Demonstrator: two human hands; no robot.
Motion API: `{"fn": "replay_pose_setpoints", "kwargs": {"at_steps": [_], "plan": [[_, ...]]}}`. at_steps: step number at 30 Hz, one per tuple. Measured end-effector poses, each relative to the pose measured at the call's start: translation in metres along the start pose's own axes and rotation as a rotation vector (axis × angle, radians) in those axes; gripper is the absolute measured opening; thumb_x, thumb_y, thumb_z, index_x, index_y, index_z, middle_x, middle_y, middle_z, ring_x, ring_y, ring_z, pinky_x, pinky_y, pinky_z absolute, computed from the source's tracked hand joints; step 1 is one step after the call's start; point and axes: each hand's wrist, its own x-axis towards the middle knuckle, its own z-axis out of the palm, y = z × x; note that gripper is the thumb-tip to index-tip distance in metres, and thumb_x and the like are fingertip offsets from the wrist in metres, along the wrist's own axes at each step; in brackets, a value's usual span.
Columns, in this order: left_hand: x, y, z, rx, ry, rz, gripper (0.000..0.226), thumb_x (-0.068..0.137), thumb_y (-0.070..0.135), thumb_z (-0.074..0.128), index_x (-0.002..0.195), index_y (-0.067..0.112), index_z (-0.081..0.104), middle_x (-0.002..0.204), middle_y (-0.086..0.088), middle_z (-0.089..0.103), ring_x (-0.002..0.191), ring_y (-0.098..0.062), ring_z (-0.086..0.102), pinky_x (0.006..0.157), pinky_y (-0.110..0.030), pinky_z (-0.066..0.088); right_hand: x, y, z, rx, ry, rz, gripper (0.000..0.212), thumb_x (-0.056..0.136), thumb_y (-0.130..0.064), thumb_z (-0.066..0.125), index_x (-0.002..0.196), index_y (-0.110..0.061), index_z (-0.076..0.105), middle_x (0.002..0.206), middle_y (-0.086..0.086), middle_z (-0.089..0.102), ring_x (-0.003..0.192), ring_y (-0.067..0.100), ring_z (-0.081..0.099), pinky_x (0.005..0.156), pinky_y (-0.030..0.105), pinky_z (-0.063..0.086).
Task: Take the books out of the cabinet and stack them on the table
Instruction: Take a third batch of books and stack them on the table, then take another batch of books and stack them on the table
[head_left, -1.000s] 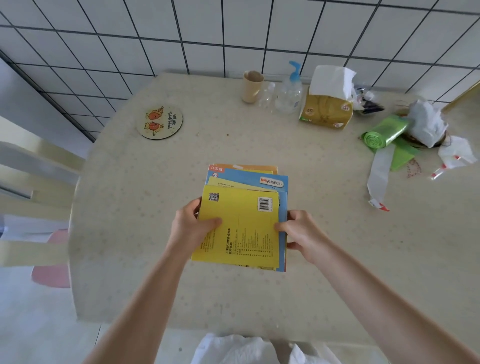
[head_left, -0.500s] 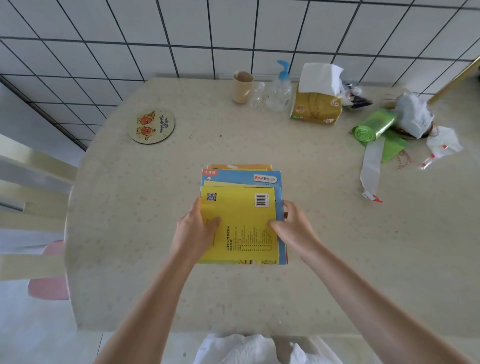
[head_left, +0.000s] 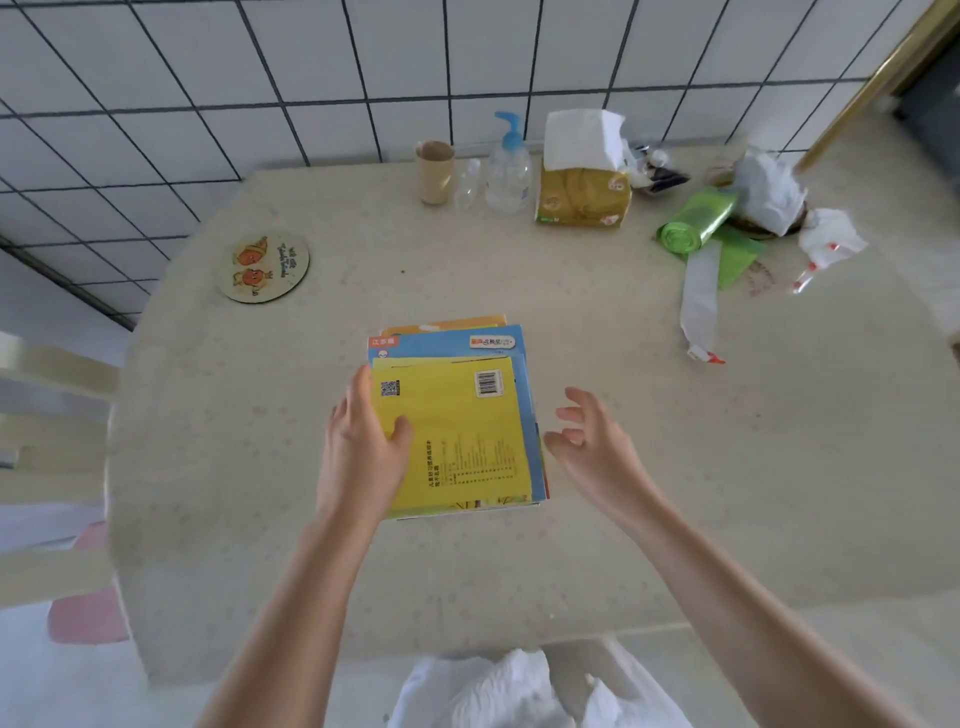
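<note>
Stack of books (head_left: 457, 415) on table (head_left: 623, 467), left hand (head_left: 363, 447) flat against its edge, right hand (head_left: 592, 447) open beside it, not touching

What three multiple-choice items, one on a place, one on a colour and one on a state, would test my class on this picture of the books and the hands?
1. Where does the round coaster lie, seen from the stack of books?
A. far left
B. far right
C. on top of it

2. What colour is the top book?
A. red
B. yellow
C. green

3. What is the right hand doing?
A. gripping the stack
B. holding the pump bottle
C. open beside the stack, holding nothing

Answers:
1. A, it sits toward the table's far left edge.
2. B, its barcoded cover is yellow.
3. C, its fingers are spread clear of the books, while the left hand rests on them.
</note>
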Motion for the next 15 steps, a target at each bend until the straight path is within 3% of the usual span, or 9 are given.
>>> {"fn": "replay_pose_setpoints", "kwargs": {"at_steps": [3,6,10,15], "plan": [[-0.003,0.021,0.012,-0.024,0.042,0.202,0.061,0.089,0.009,0.061,0.145,0.011,0.035,0.134,-0.006,0.058,0.12,-0.028,0.054,0.097,-0.037,0.041,-0.015,0.014,-0.015,-0.023,0.081,-0.041,0.056,0.092,-0.015,0.054,0.144,-0.019,0.035,0.136,0.003,0.054,0.113,0.021,0.056,0.089,0.027,0.042],[-0.013,0.052,0.033,-0.08,-0.003,0.367,0.055,0.088,0.008,0.063,0.14,0.009,0.043,0.125,-0.003,0.064,0.112,-0.026,0.059,0.094,-0.041,0.049,-0.03,0.035,-0.034,-0.026,0.164,-0.044,0.053,0.091,-0.013,0.055,0.141,-0.018,0.039,0.133,0.004,0.058,0.116,0.023,0.057,0.099,0.031,0.043],[-0.038,0.089,0.07,-0.146,-0.151,0.526,0.04,0.088,0.009,0.062,0.127,0.013,0.055,0.106,0.007,0.069,0.101,-0.018,0.063,0.088,-0.041,0.053,-0.066,0.07,-0.062,0.057,0.27,-0.063,0.05,0.09,-0.008,0.06,0.138,-0.012,0.044,0.127,0.007,0.061,0.118,0.023,0.058,0.102,0.042,0.046],[-0.099,0.126,0.117,-0.154,-0.435,0.682,0.033,0.089,0.01,0.063,0.119,0.022,0.059,0.091,0.018,0.065,0.091,-0.011,0.064,0.088,-0.034,0.05,-0.133,0.132,-0.083,0.185,0.48,-0.004,0.042,0.091,-0.002,0.057,0.132,-0.009,0.051,0.113,0.0,0.063,0.104,0.017,0.064,0.094,0.036,0.052]]}}
